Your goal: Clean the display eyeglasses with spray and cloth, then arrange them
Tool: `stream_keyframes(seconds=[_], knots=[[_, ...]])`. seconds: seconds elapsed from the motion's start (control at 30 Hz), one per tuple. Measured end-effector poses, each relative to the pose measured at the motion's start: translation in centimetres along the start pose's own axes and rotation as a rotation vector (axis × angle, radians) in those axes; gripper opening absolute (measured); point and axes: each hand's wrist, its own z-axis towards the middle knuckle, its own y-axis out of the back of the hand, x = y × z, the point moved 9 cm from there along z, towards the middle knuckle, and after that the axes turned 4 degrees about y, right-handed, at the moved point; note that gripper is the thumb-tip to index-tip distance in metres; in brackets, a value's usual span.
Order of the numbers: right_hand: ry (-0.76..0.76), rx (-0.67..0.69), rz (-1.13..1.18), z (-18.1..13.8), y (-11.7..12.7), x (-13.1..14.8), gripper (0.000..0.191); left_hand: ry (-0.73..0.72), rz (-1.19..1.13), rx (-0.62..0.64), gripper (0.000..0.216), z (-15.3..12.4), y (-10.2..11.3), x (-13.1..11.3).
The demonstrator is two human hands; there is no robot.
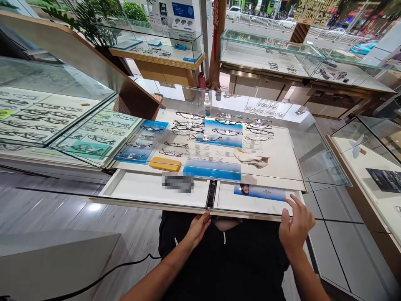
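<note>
A shallow white drawer (138,188) is pulled out below the glass display counter (266,177). My left hand (199,229) is closed on its front edge near the middle, close to the dark divider (212,194); some fingertips are hidden under the edge. At the drawer's right end hovers my right hand (296,225), fingers apart and holding nothing. I cannot tell whether it touches the drawer edge. Inside the right half lies a blue printed card (261,192) with a portrait. A blurred-out patch (177,182) covers something in the left half.
Several pairs of eyeglasses (227,131), a yellow case (164,164), a beige cloth (252,159) and a white spray bottle (207,104) are at the counter. Glass showcases (94,133) stand left, right and behind. A black cable (122,265) crosses the lower left.
</note>
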Motion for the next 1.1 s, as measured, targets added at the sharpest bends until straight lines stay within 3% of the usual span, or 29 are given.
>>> stream_keyframes(seconds=[0.1,0.13,0.2,0.27,0.3,0.37,0.4,0.47,0.53,0.67,0.83,0.9,0.97,1.03,1.1], knots=[[0.032,0.125,-0.012,-0.2,0.1,-0.2,0.036,0.077,0.162,0.037,0.015,-2.8,-0.6,-0.1],[0.045,0.155,-0.013,-0.3,0.1,-0.3,0.037,0.103,0.387,0.089,0.018,-4.4,-1.3,-0.3],[0.072,0.197,-0.016,-0.2,0.2,-0.3,0.038,0.119,0.574,0.204,0.027,-9.0,-3.2,-1.7],[0.092,0.22,-0.016,0.1,0.4,-0.3,0.037,-0.272,0.988,0.525,0.026,-15.5,-8.1,-5.7],[0.1,0.236,-0.014,0.3,0.4,-0.2,0.035,-0.526,1.118,0.587,0.025,-18.9,-10.2,-8.4],[0.116,0.284,-0.007,0.8,0.2,0.0,0.032,-0.935,1.275,0.58,0.022,-24.0,-13.4,-13.3],[0.127,0.317,-0.007,1.0,0.0,0.2,0.032,-1.042,1.339,0.552,0.024,-25.1,-14.6,-15.2],[0.154,0.393,-0.026,1.6,-0.5,0.4,0.032,-1.07,1.462,0.5,0.05,-24.5,-16.4,-17.8],[0.183,0.459,-0.064,2.2,-0.8,0.7,0.037,-0.948,1.539,0.539,0.066,-22.0,-17.2,-18.5],[0.267,0.526,-0.062,4.6,-0.2,3.1,0.044,-0.657,1.672,0.582,0.021,-17.8,-16.6,-17.1],[0.456,0.432,0.032,10.7,-0.2,10.3,0.025,-0.709,1.801,0.614,0.022,-18.4,-16.4,-16.3],[0.567,0.388,-0.007,13.0,-1.9,12.9,0.028,-0.726,1.843,0.643,0.023,-18.8,-16.5,-16.1],[0.685,0.452,-0.092,14.1,-5.2,14.5,0.041,-0.723,1.869,0.654,0.023,-19.0,-16.5,-16.0],[0.77,0.561,-0.159,14.4,-8.5,14.6,0.05,-0.714,1.86,0.653,0.023,-19.1,-16.4,-16.0],[0.793,0.603,-0.208,15.0,-10.3,13.3,0.054,-0.712,1.836,0.652,0.022,-19.2,-16.2,-16.0]])
